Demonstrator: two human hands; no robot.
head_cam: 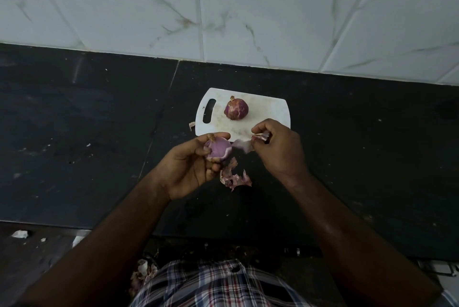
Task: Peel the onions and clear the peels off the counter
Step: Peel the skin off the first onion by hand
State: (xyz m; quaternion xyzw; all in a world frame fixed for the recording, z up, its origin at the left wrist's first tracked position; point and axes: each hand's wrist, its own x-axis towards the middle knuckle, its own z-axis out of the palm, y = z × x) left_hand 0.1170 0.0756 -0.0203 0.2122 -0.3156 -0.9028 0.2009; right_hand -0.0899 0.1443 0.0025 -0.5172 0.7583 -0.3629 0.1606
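My left hand (191, 167) grips a partly peeled purple onion (218, 149) just in front of the white cutting board (268, 110). My right hand (278, 147) pinches a strip of peel (244, 144) that still runs from the onion, and holds more peel (260, 136) against the fingers. A second onion (236, 108), with its dry skin on, sits on the board. A small heap of loose peels (234, 177) lies on the black counter (99, 133) under my hands.
One scrap of peel (191, 125) lies by the board's handle end. A white tiled wall (223, 8) closes the counter at the back. Below the counter's front edge, peels (144, 272) and white scraps (19, 234) lie on the floor.
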